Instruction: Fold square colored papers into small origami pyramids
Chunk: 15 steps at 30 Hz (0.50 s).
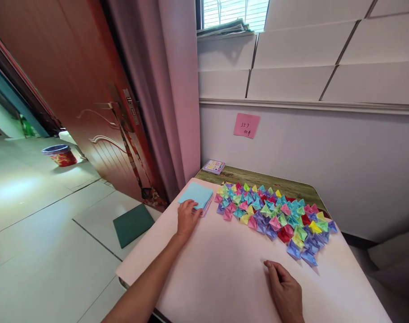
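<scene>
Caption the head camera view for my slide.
Left hand on a blue-topped paper stack, beside many colourful folded papers; right hand loosely curled.

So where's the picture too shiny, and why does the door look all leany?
In the head view, white glare shines on the floor at far left, and the window is very bright; the door leans there, probably from a wide, tilted lens; the folded papers look fairly sharp; a faint shadow lies beside the right hand.
</scene>
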Available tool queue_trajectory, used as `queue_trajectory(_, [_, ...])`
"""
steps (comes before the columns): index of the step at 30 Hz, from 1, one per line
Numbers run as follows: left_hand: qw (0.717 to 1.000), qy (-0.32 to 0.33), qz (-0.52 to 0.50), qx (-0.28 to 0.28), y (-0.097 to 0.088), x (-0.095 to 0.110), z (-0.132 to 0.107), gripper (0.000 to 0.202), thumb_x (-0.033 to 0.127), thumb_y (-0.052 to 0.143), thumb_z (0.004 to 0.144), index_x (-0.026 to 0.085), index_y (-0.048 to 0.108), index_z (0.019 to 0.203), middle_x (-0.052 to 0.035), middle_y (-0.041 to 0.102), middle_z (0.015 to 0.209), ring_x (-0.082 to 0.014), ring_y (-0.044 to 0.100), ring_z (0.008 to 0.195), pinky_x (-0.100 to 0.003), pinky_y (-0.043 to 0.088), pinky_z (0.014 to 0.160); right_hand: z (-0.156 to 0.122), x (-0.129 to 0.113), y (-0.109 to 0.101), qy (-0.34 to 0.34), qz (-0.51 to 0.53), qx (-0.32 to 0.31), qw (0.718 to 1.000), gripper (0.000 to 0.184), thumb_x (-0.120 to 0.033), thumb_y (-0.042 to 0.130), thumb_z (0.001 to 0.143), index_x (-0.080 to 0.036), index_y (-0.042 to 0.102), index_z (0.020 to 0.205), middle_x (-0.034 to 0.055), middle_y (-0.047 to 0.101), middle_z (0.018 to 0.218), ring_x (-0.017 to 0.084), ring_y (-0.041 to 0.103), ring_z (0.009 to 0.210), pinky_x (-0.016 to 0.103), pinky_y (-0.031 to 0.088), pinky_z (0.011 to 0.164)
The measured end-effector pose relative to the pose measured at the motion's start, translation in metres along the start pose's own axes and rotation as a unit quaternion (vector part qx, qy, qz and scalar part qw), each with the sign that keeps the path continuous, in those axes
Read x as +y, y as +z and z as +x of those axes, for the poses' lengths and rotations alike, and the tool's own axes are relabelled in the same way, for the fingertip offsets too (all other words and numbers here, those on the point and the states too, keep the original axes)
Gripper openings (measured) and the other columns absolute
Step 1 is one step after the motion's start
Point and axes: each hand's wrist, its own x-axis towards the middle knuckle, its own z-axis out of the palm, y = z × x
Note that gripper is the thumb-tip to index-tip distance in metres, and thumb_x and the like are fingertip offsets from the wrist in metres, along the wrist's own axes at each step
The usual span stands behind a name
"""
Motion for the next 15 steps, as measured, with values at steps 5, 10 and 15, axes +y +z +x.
queue_trajectory(5, [0.995,-0.001,0.080,-0.057,0.003,-0.006,0.014,0.030,0.034,0.068,0.076,0.019,0.065,0.102,-0.0102,0.062,0.117,-0.0286,0.053,0.111,-0.041,0.035,0.099,-0.002,0.002,0.001,0.009,-0.019,-0.005,1.000,0.042,-0.059,0.056,0.077,-0.023,0.075,0.086,0.0037,0.076,0.091,0.025,0.070,0.087,0.026,0.055,0.070])
queue_trajectory(10, [0.993,-0.027,0.089,-0.073,0.010,-0.007,0.016,0.022,0.031,0.061,0.079,0.018,0.067,0.096,-0.0084,0.067,0.103,-0.0265,0.058,0.100,-0.038,0.039,0.091,-0.003,0.002,0.001,0.002,-0.014,-0.006,1.000,0.041,-0.057,0.057,0.078,-0.022,0.075,0.087,0.0047,0.076,0.094,0.025,0.070,0.089,0.026,0.055,0.073])
queue_trajectory(15, [0.990,-0.051,0.099,-0.083,0.005,-0.009,0.022,0.021,0.027,0.050,0.086,0.018,0.068,0.093,-0.0066,0.070,0.097,-0.0218,0.062,0.090,-0.031,0.041,0.082,-0.003,0.002,0.001,-0.011,-0.019,-0.007,1.000,0.039,-0.056,0.057,0.077,-0.023,0.075,0.086,0.0044,0.075,0.093,0.025,0.070,0.086,0.026,0.055,0.071])
